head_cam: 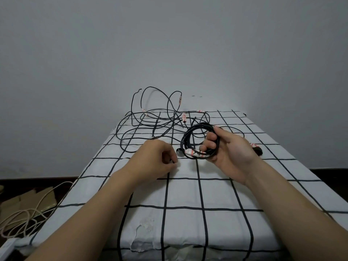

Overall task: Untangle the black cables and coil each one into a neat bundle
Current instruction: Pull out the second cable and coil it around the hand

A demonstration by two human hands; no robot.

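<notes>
My right hand [230, 147] grips a coiled black cable [188, 138], several loops wide, with a white-and-red taped end [195, 153] at the bottom of the coil. My left hand [156, 157] hovers just left of the coil, fingers curled, thumb and forefinger pinched together near a small dark cable end; whether it holds it is unclear. A tangle of loose black cables [150, 125] with white-and-red taped ends sprawls over the far part of the checked cloth, some loops rising against the wall.
The table is covered by a white cloth with a black grid [188, 204]. A black plug with a taped cable [257, 149] lies behind my right hand. On the floor at the left lie cardboard [26, 202] and a beige cord [28, 215].
</notes>
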